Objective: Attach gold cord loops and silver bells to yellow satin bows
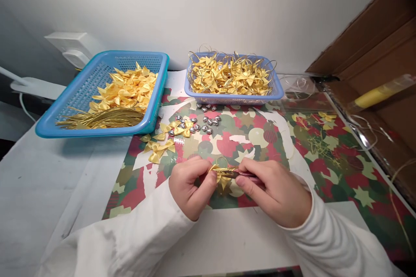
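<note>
My left hand (193,188) is closed in a pinch on a yellow ribbon bow (222,181) with gold cord (224,169) across it. My right hand (274,188) grips a slim dark-bladed hand tool (232,174) with a pinkish handle; its tip lies against the gold cord. My fingers hide most of the tool, so its exact kind does not show. Beyond my hands, loose yellow bows (157,151) and several small silver jingle bells (208,129) lie on the patterned paper (256,145).
At the left, a blue basket (48,125) holds yellow bows and a bundle of gold cords (107,118). Another blue basket (235,97) contains bows with gold cord loops. Gold cord clippings (325,143) lie at right, near a cardboard box (373,47) and a yellow tube (378,93).
</note>
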Demonstrator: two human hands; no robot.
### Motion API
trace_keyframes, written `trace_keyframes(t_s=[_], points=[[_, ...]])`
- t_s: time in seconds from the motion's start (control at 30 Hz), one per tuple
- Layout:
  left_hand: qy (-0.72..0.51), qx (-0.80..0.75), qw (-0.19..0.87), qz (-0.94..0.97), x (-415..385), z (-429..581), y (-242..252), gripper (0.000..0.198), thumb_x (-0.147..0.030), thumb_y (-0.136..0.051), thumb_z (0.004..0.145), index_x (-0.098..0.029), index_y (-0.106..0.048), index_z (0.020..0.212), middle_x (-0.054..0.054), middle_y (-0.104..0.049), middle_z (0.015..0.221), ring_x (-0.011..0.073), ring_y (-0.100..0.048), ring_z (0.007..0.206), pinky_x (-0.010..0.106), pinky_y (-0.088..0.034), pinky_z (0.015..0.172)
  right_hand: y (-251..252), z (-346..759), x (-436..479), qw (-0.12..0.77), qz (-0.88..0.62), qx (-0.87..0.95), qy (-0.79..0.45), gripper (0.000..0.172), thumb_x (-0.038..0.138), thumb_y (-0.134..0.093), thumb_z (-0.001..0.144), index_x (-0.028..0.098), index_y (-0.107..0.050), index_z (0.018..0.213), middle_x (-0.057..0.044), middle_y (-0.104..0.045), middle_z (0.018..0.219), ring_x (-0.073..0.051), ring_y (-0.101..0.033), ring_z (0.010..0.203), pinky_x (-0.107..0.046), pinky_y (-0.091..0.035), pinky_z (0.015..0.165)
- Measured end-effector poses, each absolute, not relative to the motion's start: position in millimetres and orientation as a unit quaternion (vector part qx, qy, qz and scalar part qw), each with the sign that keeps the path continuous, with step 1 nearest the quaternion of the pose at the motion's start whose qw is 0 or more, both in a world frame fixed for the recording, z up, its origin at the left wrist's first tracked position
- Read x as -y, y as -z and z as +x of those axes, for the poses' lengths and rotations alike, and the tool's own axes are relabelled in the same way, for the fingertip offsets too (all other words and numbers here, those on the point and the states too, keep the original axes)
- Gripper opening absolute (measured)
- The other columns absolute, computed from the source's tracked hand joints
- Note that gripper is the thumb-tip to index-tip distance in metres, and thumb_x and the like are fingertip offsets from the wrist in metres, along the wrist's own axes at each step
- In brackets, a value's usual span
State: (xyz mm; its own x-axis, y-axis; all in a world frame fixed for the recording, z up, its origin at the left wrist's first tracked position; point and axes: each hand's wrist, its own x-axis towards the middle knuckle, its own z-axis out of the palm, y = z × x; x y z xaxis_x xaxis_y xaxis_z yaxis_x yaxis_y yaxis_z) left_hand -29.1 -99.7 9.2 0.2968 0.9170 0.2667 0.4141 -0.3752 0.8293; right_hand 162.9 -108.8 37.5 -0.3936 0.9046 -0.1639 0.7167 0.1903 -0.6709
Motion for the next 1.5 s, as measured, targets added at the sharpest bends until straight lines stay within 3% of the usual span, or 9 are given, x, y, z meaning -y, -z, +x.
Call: trace_keyframes(t_s=[0.37,0.67,0.8,0.9,1.0,1.1,1.2,1.33,1.5], points=[[-0.384,-0.443,0.329,0.74,101.4,-28.9,0.1,0.033,-0.018,-0.041,0.083,-0.019,-0.038,0.05,-0.003,-0.037,0.046,0.0112,-0.032,0.048,0.026,-0.028,0.05,-27.9,155.5,109.1,0.153,-0.544,0.744,-0.357,0.032,0.04,-0.039,0.09,0.02,-0.041,0.065,0.004,-0.041,0.051,-0.01,-0.038,0.047,-0.023,-0.025,0.05],[-0.374,-0.464,0.401,0.696,101.3,-34.5,0.2,0.036,-0.021,-0.04,0.088,-0.018,-0.046,0.053,-0.001,-0.046,0.048,0.012,-0.039,0.05,0.026,-0.031,0.051,-32.6,176.6,105.1,0.299,-0.47,0.717,-0.418,0.029,0.045,-0.044,0.089,0.021,-0.046,0.073,0.006,-0.034,0.053,-0.009,-0.029,0.045,-0.022,-0.024,0.045],[-0.418,-0.428,0.428,0.678,101.3,-36.8,3.7,0.033,-0.024,-0.04,0.089,-0.018,-0.046,0.058,-0.001,-0.045,0.054,0.0129,-0.04,0.053,0.028,-0.032,0.053,-12.4,182.5,88.8,0.319,-0.609,0.687,-0.237,0.02,0.039,-0.053,0.086,0.02,-0.053,0.08,0.003,-0.048,0.058,-0.013,-0.042,0.051,-0.025,-0.033,0.051],[-0.416,-0.375,0.411,0.719,101.4,-36.9,-1.0,0.028,-0.021,-0.04,0.09,-0.018,-0.05,0.064,0.0,-0.048,0.059,0.0132,-0.043,0.056,0.028,-0.035,0.056,5.5,178.9,77.1,0.235,-0.623,0.738,-0.113,0.017,0.034,-0.069,0.075,0.019,-0.061,0.075,-0.006,-0.063,0.078,-0.022,-0.053,0.075,-0.034,-0.041,0.069],[-0.412,-0.356,0.356,0.759,101.4,-36.7,-7.1,0.021,-0.015,-0.041,0.089,-0.018,-0.054,0.072,0.001,-0.052,0.062,0.0138,-0.047,0.06,0.027,-0.038,0.057,6.6,173.2,75.9,0.277,-0.614,0.738,-0.048,0.023,0.036,-0.072,0.071,0.019,-0.066,0.084,-0.011,-0.063,0.099,-0.029,-0.052,0.091,-0.042,-0.041,0.078],[-0.421,-0.341,0.274,0.795,100.5,-36.5,-9.4,0.016,-0.011,-0.044,0.085,-0.017,-0.058,0.079,0.003,-0.058,0.066,0.015,-0.05,0.061,0.028,-0.039,0.057,-8.6,166.3,85.7,0.386,-0.522,0.74,-0.175,0.022,0.039,-0.056,0.084,0.018,-0.061,0.08,-0.007,-0.061,0.082,-0.022,-0.054,0.079,-0.036,-0.044,0.071],[-0.406,-0.338,0.194,0.827,98.9,-36.8,-7.1,0.015,-0.01,-0.047,0.082,-0.017,-0.06,0.085,0.004,-0.062,0.071,0.0155,-0.051,0.061,0.029,-0.038,0.055,-20.8,159.0,97.5,0.372,-0.426,0.754,-0.334,0.029,0.035,-0.043,0.092,0.019,-0.052,0.07,0.001,-0.052,0.06,-0.013,-0.048,0.056,-0.028,-0.04,0.058],[-0.383,-0.333,0.163,0.846,98.0,-36.8,-3.4,0.016,-0.011,-0.049,0.08,-0.018,-0.061,0.088,0.004,-0.063,0.073,0.0153,-0.049,0.06,0.029,-0.036,0.054,-16.7,153.2,103.0,0.343,-0.412,0.775,-0.334,0.023,0.028,-0.042,0.093,0.019,-0.05,0.073,0.002,-0.052,0.061,-0.011,-0.046,0.055,-0.026,-0.037,0.06],[-0.356,-0.37,0.233,0.826,99.6,-35.0,-3.9,0.022,-0.019,-0.042,0.085,-0.019,-0.056,0.068,0.004,-0.057,0.063,0.0167,-0.045,0.06,0.031,-0.035,0.057,-8.1,152.1,101.9,0.328,-0.396,0.805,-0.295,0.026,0.025,-0.036,0.094,0.019,-0.048,0.071,0.001,-0.052,0.061,-0.013,-0.046,0.057,-0.027,-0.036,0.061]])
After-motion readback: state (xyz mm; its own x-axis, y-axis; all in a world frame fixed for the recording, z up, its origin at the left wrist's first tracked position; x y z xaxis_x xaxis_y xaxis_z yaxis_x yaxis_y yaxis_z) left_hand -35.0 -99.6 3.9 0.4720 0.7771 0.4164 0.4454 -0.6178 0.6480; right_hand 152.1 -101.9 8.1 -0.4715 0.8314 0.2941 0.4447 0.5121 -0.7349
